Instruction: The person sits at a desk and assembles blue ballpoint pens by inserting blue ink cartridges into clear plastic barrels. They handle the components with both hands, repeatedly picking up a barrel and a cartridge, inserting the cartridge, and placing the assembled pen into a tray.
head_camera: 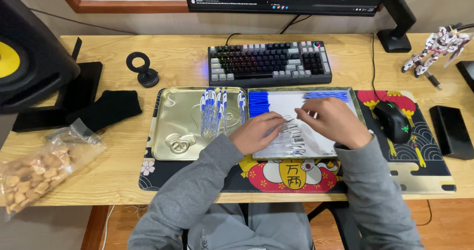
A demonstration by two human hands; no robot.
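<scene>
My left hand (256, 132) and my right hand (334, 121) rest over a shallow tin tray (326, 102) with a white inside. Both hands pinch at a row of clear pen barrels (292, 134) lying in its lower middle; what each finger holds is hard to tell. A stack of blue pen caps (258, 104) lies at the tray's left end, and thin blue refills (326, 96) lie along its far edge. Beside it on the left, a gold tin lid (177, 126) holds several assembled blue-and-white pens (215, 110).
A patterned desk mat (424, 171) lies under both tins. A keyboard (269, 62) sits behind them, with a mouse (392, 120) and a black box (451, 131) to the right. A snack bag (39, 168), a black cloth (109, 109) and a speaker (29, 57) are at the left.
</scene>
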